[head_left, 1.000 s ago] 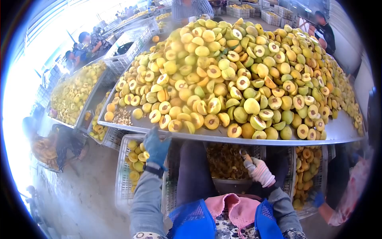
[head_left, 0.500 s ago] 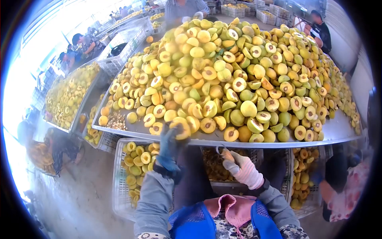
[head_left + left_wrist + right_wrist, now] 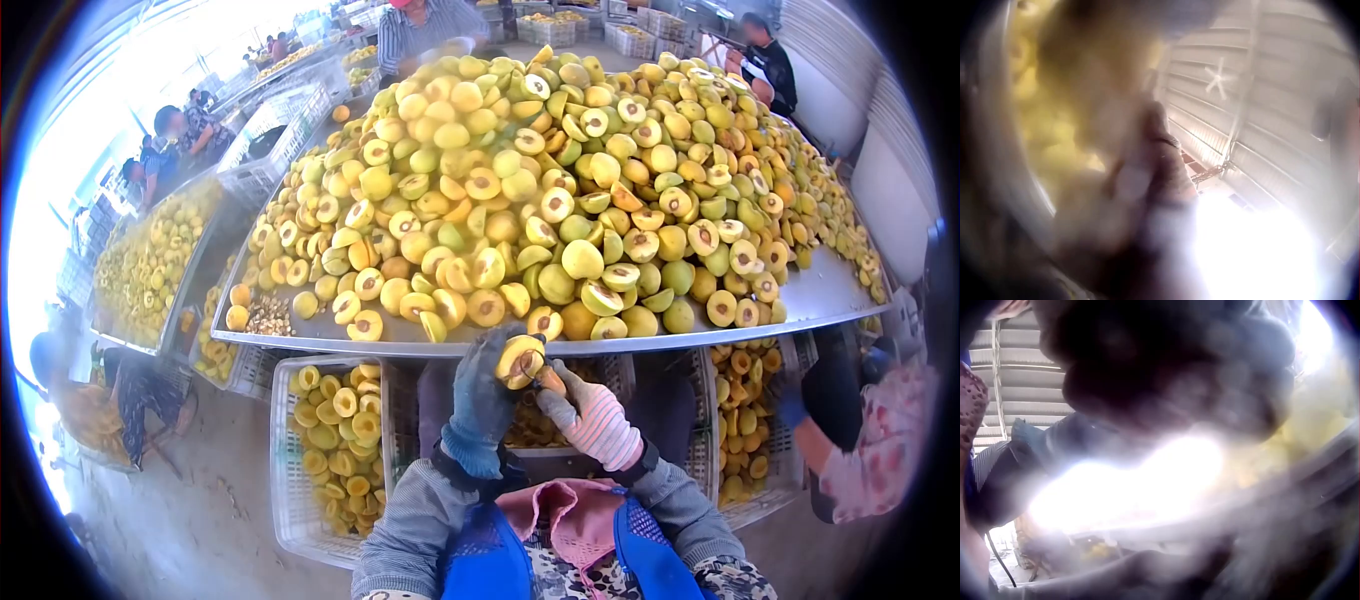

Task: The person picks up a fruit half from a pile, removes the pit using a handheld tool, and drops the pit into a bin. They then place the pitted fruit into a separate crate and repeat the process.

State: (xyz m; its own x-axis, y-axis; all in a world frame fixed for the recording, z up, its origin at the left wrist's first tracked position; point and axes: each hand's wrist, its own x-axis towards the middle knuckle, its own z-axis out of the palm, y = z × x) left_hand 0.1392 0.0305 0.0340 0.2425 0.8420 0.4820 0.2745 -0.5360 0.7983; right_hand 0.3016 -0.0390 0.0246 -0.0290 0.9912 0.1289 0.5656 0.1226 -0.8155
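In the head view my left hand [image 3: 478, 400], in a blue-grey glove, holds a yellow peach half [image 3: 518, 362] just past the metal table's front edge. My right hand [image 3: 595, 418], in a white and pink striped glove, grips a small pitting tool by its wooden handle [image 3: 550, 379]. The tool's curved metal end meets the cut face of the peach half, where the brown middle shows. Both hands are close together over my lap. Both wrist views are blurred and glare-filled; dark glove fingers [image 3: 1172, 375] fill much of the right one.
A big heap of halved peaches [image 3: 560, 200] covers the metal table [image 3: 420, 332], with small pit pieces [image 3: 268, 316] at its left corner. Below stand a white crate of peach halves [image 3: 285, 480] at left and another crate [image 3: 765, 490] at right. A person's patterned sleeve [image 3: 880, 440] is close at right.
My left hand went from above the left crate to the table edge, took a peach half and brought it right and down to my lap. My right hand raised the tool to meet it.
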